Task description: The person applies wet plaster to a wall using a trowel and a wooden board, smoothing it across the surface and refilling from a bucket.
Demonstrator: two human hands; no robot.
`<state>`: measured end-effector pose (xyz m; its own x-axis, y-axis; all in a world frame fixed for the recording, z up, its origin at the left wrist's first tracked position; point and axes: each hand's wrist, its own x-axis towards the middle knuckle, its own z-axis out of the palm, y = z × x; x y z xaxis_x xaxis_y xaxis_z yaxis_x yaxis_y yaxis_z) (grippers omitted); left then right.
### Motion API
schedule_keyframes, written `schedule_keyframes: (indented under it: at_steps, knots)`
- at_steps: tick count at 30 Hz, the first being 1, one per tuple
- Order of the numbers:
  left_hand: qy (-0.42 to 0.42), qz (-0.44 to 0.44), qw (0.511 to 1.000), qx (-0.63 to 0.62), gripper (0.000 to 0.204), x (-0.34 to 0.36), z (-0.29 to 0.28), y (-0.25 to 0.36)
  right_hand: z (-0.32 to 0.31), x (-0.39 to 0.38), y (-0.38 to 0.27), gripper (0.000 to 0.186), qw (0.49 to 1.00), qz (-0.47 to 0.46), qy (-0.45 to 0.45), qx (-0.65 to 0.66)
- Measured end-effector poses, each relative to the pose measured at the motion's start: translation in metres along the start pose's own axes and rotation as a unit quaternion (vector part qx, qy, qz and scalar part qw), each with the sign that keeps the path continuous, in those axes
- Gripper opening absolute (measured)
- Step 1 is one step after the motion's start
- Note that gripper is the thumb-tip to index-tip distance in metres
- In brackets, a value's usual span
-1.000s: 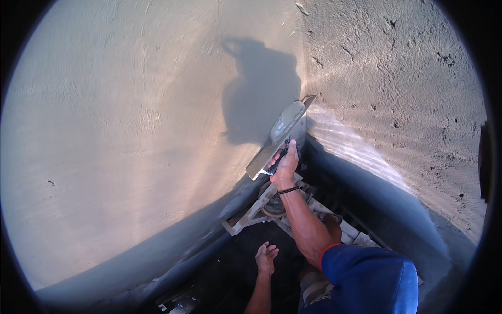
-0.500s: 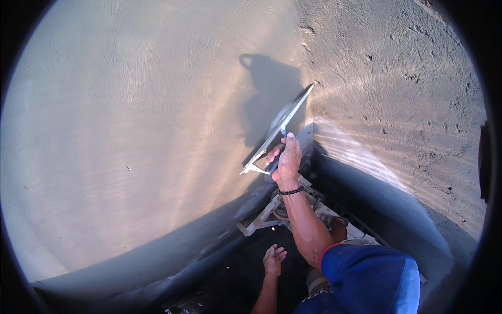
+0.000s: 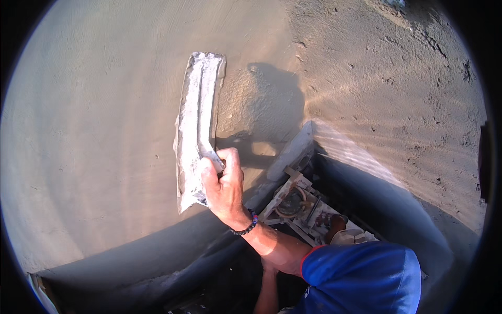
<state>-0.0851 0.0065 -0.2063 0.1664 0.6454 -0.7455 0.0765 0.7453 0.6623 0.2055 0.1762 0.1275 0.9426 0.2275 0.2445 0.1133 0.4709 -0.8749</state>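
My right hand (image 3: pixel 226 189) is closed round the handle of a long plastering trowel (image 3: pixel 189 138), its metal back smeared with pale plaster. The trowel stands nearly upright, its blade turned to the smooth plastered wall (image 3: pixel 104 131) on the left. Just right of the blade, a rough wet patch of plaster (image 3: pixel 256 102) shows on that wall, partly in shadow. Below the right forearm, little of my left hand (image 3: pixel 269 267) can be seen. Its fingers are hidden behind the right arm.
A rougher plastered wall (image 3: pixel 387 94) meets the smooth one at a corner. Beneath the corner is a wooden platform (image 3: pixel 308 222) with a round-rimmed object (image 3: pixel 291 203) on it. My foot (image 3: pixel 335 228) rests there. Dark space lies below the walls.
My right hand has swung the trowel left, out of the corner, and turned it more upright. A rough plaster patch now shows beside it. My left hand has slipped behind the right forearm.
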Motion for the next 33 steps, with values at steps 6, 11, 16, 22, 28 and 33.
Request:
schedule_keyframes:
  at_steps: [6,11,16,22,28,33]
  knots:
    - [-0.003,-0.020,0.996,0.090,0.029,-0.004,0.006,0.002,-0.067,-0.053,0.006,0.022,0.906,0.221,-0.065,0.355]
    - [-0.009,-0.100,0.995,0.000,0.032,-0.016,0.018,0.008,-0.153,-0.060,0.141,0.041,0.828,0.426,0.086,0.355]
    - [0.008,-0.125,0.992,0.023,0.031,-0.010,0.010,-0.003,-0.180,-0.040,0.260,0.054,0.780,0.505,0.159,0.334]
    - [0.030,-0.121,0.991,0.048,0.032,-0.013,-0.002,-0.001,-0.145,-0.009,0.251,0.053,0.777,0.517,0.183,0.309]
    - [0.035,-0.112,0.993,0.030,0.032,-0.021,-0.016,-0.003,-0.111,0.028,0.155,0.031,0.842,0.421,0.125,0.315]
    - [0.014,-0.102,0.995,0.002,0.032,-0.023,-0.015,-0.004,-0.057,0.050,0.038,0.033,0.912,0.319,0.041,0.255]
